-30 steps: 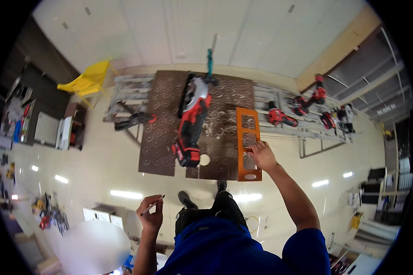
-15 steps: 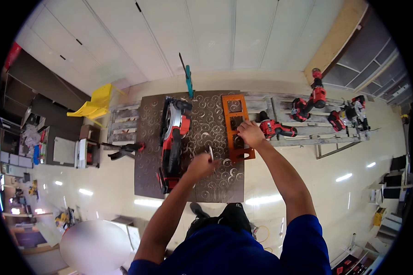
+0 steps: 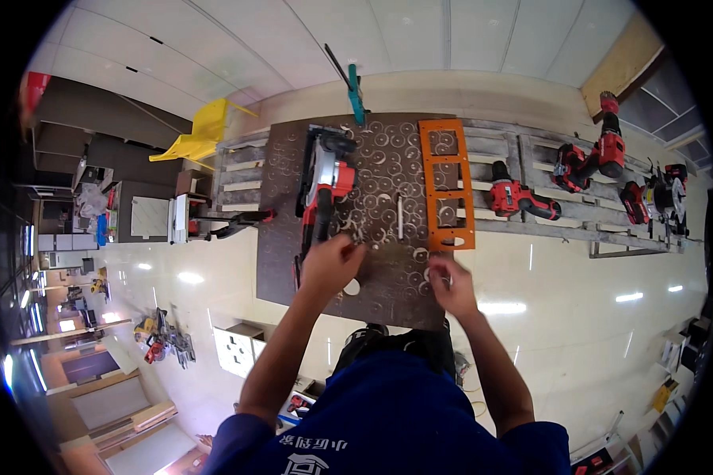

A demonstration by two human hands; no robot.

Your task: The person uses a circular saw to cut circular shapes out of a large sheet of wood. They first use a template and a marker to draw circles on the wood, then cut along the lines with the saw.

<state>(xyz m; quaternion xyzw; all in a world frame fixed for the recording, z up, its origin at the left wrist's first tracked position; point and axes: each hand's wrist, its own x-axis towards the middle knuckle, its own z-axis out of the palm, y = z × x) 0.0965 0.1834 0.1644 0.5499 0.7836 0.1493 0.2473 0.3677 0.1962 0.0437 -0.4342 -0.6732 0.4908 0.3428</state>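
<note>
My left hand hovers beside the rear of a red and black circular saw, its fingers loosely bent with nothing visible in them. A slim white pen-like stick lies on the dark board, which is covered with drawn or cut circles. Along the board's right edge rests an orange template with square openings. Just below its near end is my right hand, apart from it, with thumb and fingers parted and curled. A small pale disc sits near my left hand.
Slatted supports carry the board. To the right are a red drill, more red power tools and a saw-like tool. A teal-handled tool stands at the far edge; a yellow chair is at far left.
My left hand has let go of the pen-like stick, now lying on the board, and moved left toward the saw. My right hand has left the template and come nearer to me. The view has shifted.
</note>
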